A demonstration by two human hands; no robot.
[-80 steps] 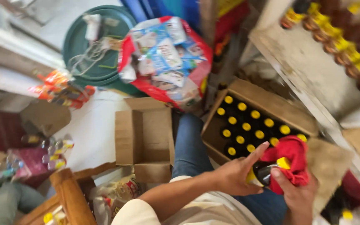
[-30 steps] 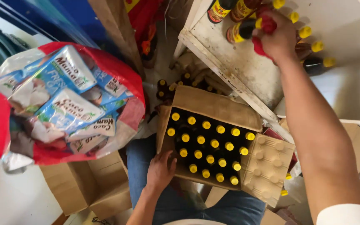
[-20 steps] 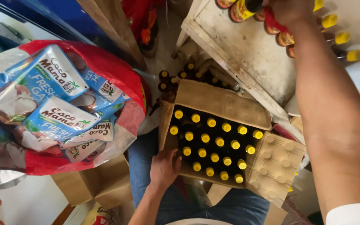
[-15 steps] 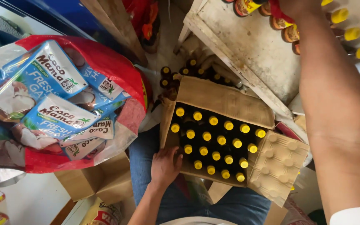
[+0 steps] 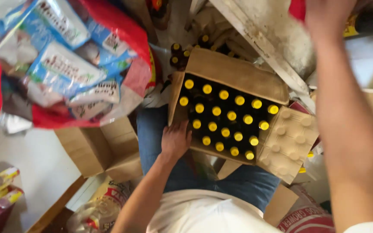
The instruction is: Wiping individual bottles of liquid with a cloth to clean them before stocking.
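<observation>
An open cardboard box (image 5: pixel 234 71) rests on my lap, packed with several dark bottles with yellow caps (image 5: pixel 223 114). My left hand (image 5: pixel 175 140) grips the box's near left edge. My right arm reaches up and away to the worn white shelf (image 5: pixel 277 41); my right hand (image 5: pixel 329 15) is at the top edge of the view next to a red cloth (image 5: pixel 298 8) and a dark bottle with a yellow label (image 5: pixel 363 23). Its fingers are cut off by the frame, so its grip is unclear.
A red plastic bag (image 5: pixel 126 34) full of blue and white pouches (image 5: pixel 61 71) sits at the left. An empty cardboard box (image 5: pixel 104 149) stands on the floor below it. More yellow-capped bottles (image 5: pixel 180 51) stand behind the box. Small bottles (image 5: pixel 1 187) lie at bottom left.
The view has tilted downward and moved closer. My right hand, earlier placing a bottle among those on the shelf, now sits at the top edge. My left hand stays on the box.
</observation>
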